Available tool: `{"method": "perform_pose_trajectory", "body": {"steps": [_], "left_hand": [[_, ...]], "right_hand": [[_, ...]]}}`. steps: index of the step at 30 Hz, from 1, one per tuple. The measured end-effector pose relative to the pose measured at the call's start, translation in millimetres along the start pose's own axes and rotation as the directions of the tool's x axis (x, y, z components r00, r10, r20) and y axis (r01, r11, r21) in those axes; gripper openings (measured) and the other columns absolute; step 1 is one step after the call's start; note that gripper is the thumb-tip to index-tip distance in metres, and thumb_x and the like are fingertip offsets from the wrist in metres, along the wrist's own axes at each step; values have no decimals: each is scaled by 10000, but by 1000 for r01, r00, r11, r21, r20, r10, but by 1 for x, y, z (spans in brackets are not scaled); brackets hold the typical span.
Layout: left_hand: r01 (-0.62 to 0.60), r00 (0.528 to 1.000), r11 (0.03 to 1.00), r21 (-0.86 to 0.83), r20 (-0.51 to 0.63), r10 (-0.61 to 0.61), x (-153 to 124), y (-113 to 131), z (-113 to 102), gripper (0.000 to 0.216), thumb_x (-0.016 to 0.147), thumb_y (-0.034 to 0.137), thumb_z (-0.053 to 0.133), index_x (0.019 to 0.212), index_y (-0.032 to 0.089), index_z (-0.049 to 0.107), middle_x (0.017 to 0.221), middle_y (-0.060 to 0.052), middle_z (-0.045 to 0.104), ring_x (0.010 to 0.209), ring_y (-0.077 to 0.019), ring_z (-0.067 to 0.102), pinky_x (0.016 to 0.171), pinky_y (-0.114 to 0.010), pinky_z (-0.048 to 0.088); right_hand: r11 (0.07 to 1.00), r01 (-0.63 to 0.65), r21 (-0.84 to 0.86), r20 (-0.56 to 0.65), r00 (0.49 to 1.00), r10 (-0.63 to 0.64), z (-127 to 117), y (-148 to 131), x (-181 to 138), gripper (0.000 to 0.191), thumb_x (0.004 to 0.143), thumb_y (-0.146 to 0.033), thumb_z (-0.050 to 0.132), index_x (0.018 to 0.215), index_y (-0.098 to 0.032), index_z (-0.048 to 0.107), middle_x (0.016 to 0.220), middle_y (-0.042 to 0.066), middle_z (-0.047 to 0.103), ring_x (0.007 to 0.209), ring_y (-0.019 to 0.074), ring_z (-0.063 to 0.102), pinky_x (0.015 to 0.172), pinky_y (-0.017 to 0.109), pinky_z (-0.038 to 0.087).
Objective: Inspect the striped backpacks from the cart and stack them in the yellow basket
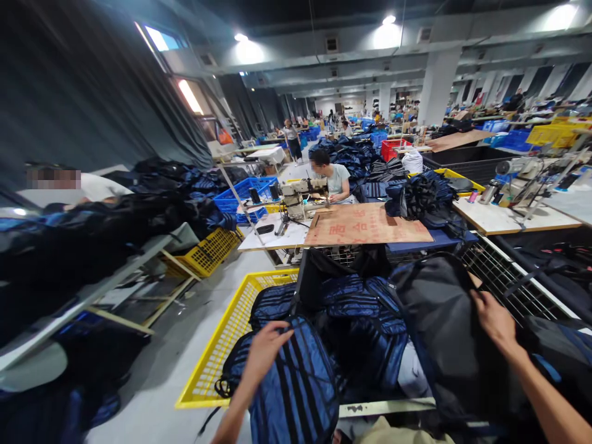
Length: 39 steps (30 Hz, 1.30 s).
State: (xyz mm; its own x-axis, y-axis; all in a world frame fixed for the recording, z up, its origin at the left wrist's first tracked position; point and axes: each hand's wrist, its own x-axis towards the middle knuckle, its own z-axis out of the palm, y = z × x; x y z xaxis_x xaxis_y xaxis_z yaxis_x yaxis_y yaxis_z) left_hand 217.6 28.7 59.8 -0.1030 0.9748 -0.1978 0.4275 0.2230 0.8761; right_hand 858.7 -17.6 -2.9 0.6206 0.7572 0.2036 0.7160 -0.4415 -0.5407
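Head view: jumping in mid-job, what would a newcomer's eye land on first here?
Probably the heap of blue striped bags right in front, lying partly in the yellow crate on the floor at left. The left hand rests on the nearest striped bag while the right hand grips a black bag. Beyond, a person sits at a sewing machine.

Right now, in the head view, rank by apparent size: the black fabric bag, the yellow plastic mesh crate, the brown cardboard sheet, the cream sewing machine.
1-2. Black fabric bag and yellow plastic mesh crate: too close to rank; bag nearer, crate partly covered.
3. Brown cardboard sheet.
4. Cream sewing machine.
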Motion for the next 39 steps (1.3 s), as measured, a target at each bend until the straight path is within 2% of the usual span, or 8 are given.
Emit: {"method": "perform_pose_trajectory", "body": {"steps": [3,7,13,19,25,28,31,39], "left_hand": [[-51,995,998,45,-84,55,17,-23,-47,787,567,707,884,1155,210,723,703,27,675,684,-245,673,639,-341,513],[-286,958,957,50,-10,287,1,0,0,814,617,572,936,1352,288,730,1446,-112,725,1412,-378,618,1150,-531,519],[-85,951,890,-447,230,206,-46,91,111,755,887,757,732,1413,218,681,1326,-159,733,1229,-309,709,1021,-444,580],[-96,951,836,-541,200,238,-68,136,153,458,908,581,799,1118,204,644,1024,-44,709,965,-206,645,921,-331,515],[-150,893,899,-411,334,302,-89,148,169,280,887,347,786,1006,218,567,933,23,593,879,-162,523,839,-291,463],[-228,781,900,-372,483,397,-104,165,162,250,879,317,783,1029,210,612,908,42,577,834,-148,484,758,-277,415],[-352,638,893,-281,626,448,-119,179,143,234,929,402,780,936,210,647,827,62,541,763,-132,434,684,-279,338],[-788,544,612,76,551,632,-109,142,90,195,1080,385,650,970,241,723,897,-3,708,872,-189,625,803,-295,441]], "right_hand": [[986,-35,163,28,999,30,-19,3,8,665,886,-790,539,1042,-206,817,940,204,832,819,374,773,721,439,554],[903,50,428,33,997,-71,-21,-73,-38,644,936,-750,546,1193,-206,776,1164,149,831,1077,355,765,929,440,580],[787,177,590,38,968,-247,14,-177,-160,458,986,-623,643,1187,-226,754,1140,107,796,1089,322,743,980,453,612],[776,121,619,236,914,-330,57,-162,-264,440,905,-566,783,1213,-256,732,1178,104,794,1122,350,770,987,480,648],[752,51,657,308,892,-330,24,-137,-214,489,1019,-630,598,1269,-236,741,1180,117,798,1087,310,775,956,449,650],[750,296,591,84,902,-422,-15,-148,-163,490,1054,-619,570,1336,-255,735,1269,126,766,1157,305,740,1030,476,619],[685,587,432,-52,774,-631,-58,-166,-119,509,1067,-627,574,1400,-276,729,1432,139,707,1362,340,639,1192,551,507],[754,478,450,590,474,-653,-114,-182,-101,448,1023,-692,648,970,-258,748,912,23,757,804,221,671,741,319,526]]}}
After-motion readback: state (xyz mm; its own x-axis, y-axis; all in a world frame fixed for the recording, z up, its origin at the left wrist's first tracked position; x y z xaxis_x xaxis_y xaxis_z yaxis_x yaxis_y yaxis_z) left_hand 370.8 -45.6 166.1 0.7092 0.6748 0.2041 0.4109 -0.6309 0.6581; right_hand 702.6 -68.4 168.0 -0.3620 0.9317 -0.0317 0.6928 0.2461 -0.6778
